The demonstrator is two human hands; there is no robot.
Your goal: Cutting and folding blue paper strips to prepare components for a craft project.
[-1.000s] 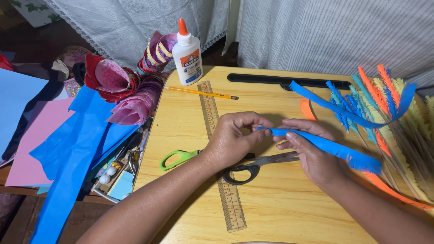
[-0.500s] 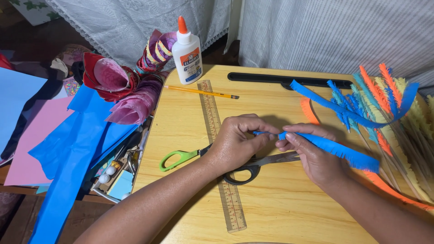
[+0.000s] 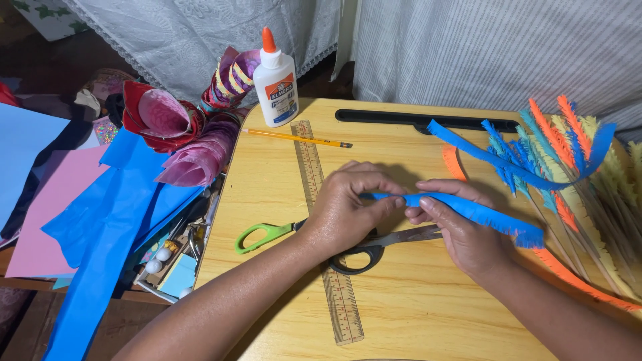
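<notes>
Moved: your left hand [image 3: 348,214] is closing further over the blue strip [image 3: 468,210] since the earlier frames.
Done: fringed strips [image 3: 555,160] are piling right of the ruler [image 3: 328,234].
Left: this strip is looking only partly rolled.
Fingers: both hands, right hand [image 3: 461,234] too, are pinching the strip's plain end.
Strip: it is hovering just right of the ruler, above the scissors [image 3: 321,244].

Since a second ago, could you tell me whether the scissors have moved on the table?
No. The scissors lie in the same spot under the hands, green handle left of the ruler and blades to its right, just as before.
</notes>
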